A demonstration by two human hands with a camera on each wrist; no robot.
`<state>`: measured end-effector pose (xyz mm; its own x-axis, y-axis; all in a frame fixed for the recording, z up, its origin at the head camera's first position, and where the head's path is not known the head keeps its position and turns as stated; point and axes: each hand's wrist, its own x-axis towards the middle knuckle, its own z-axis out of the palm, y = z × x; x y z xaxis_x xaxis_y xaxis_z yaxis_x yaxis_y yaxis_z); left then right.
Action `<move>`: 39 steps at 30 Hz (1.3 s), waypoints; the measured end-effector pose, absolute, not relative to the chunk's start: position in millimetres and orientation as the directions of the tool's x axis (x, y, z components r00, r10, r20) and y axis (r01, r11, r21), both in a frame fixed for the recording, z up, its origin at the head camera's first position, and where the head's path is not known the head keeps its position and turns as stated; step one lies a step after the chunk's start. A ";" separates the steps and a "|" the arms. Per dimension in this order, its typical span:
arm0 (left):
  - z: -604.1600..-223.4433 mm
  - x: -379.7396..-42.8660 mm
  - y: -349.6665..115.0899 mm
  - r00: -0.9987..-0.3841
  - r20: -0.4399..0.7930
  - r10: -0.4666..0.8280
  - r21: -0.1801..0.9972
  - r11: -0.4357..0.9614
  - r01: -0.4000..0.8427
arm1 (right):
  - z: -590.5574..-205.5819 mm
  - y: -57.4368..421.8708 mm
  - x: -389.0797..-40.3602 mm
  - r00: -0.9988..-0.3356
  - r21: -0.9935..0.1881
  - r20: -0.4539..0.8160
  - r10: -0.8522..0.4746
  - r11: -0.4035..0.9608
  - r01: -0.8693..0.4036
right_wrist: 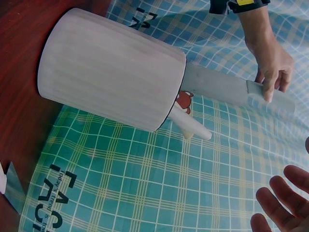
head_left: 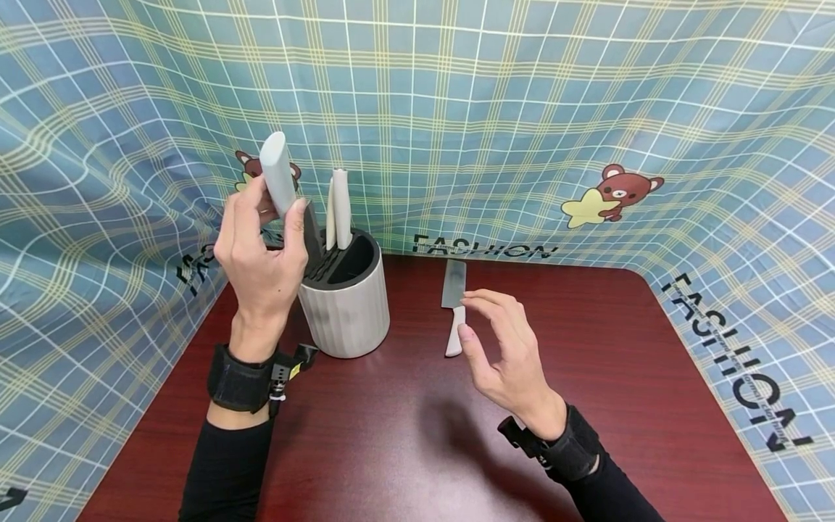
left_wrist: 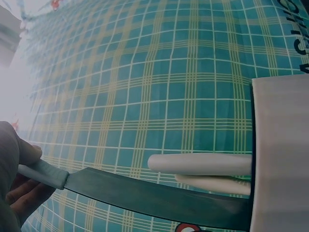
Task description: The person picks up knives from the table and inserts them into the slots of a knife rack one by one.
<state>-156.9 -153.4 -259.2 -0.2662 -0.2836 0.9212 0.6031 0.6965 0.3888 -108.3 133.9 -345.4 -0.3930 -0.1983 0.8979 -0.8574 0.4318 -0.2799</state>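
Note:
My left hand (head_left: 264,250) pinches the pale grey handle of a large kitchen knife (left_wrist: 159,198) between thumb and fingers. Its broad blade stands upright, with the lower end inside the slotted part of a white ribbed knife block (head_left: 346,312). Two more white-handled knives (head_left: 341,210) stand in the block beside it. My right hand (head_left: 505,348) hovers over the table with relaxed, parted fingers and holds nothing. Near its fingertips a small cleaver (head_left: 454,286) with a white handle lies on the table, blade pointing away from me.
The dark red wooden table (head_left: 391,435) is bordered by a blue plaid cloth (head_left: 457,130) hanging behind and at both sides. Inside the round block, an open dark compartment (head_left: 355,262) lies to the right of the slots.

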 end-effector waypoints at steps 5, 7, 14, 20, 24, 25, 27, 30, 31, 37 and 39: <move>-263.9 -160.8 -156.2 -0.277 0.922 -0.273 0.387 0.700 0.600 | -345.7 134.6 -108.3 -0.393 -0.279 0.898 -0.198 0.432 -0.857; -266.6 -163.5 -157.0 -0.282 0.922 -0.264 0.384 0.703 0.598 | -346.1 135.1 -108.2 -0.395 -0.281 0.897 -0.199 0.435 -0.856; -276.6 -172.7 -158.1 -0.316 0.922 -0.224 0.376 0.718 0.586 | -347.6 136.0 -107.2 -0.404 -0.286 0.893 -0.201 0.441 -0.851; -282.7 -178.4 -159.6 -0.348 0.911 -0.220 0.394 0.711 0.582 | -347.7 136.6 -106.3 -0.408 -0.288 0.890 -0.205 0.442 -0.849; -286.5 -181.3 -162.0 -0.375 0.900 -0.221 0.413 0.707 0.574 | -348.4 137.1 -105.7 -0.409 -0.288 0.890 -0.202 0.446 -0.848; -287.6 -182.3 -162.7 -0.382 0.897 -0.222 0.418 0.706 0.572 | -348.5 137.2 -105.6 -0.408 -0.287 0.891 -0.201 0.447 -0.847; -289.5 -183.8 -164.0 -0.394 0.891 -0.224 0.427 0.705 0.566 | -348.3 137.3 -105.4 -0.408 -0.287 0.891 -0.200 0.447 -0.847; -292.6 -186.5 -165.4 -0.409 0.882 -0.234 0.445 0.699 0.560 | -348.1 137.4 -105.4 -0.405 -0.286 0.893 -0.198 0.446 -0.848; -293.5 -187.1 -165.7 -0.414 0.879 -0.237 0.451 0.698 0.557 | -347.9 137.4 -105.3 -0.404 -0.285 0.893 -0.198 0.445 -0.849; -298.6 -191.2 -167.7 -0.436 0.865 -0.251 0.474 0.694 0.542 | -348.1 138.4 -104.9 -0.409 -0.288 0.891 -0.199 0.448 -0.846; -300.1 -192.5 -168.4 -0.443 0.860 -0.254 0.481 0.694 0.536 | -348.3 138.9 -104.9 -0.413 -0.292 0.889 -0.197 0.451 -0.844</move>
<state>-192.5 -168.4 -300.1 -0.4428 -0.2543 0.8598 0.5361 0.6936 0.4813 -104.9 138.9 -348.3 -0.4128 -0.1971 0.8892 -0.8436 0.4508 -0.2917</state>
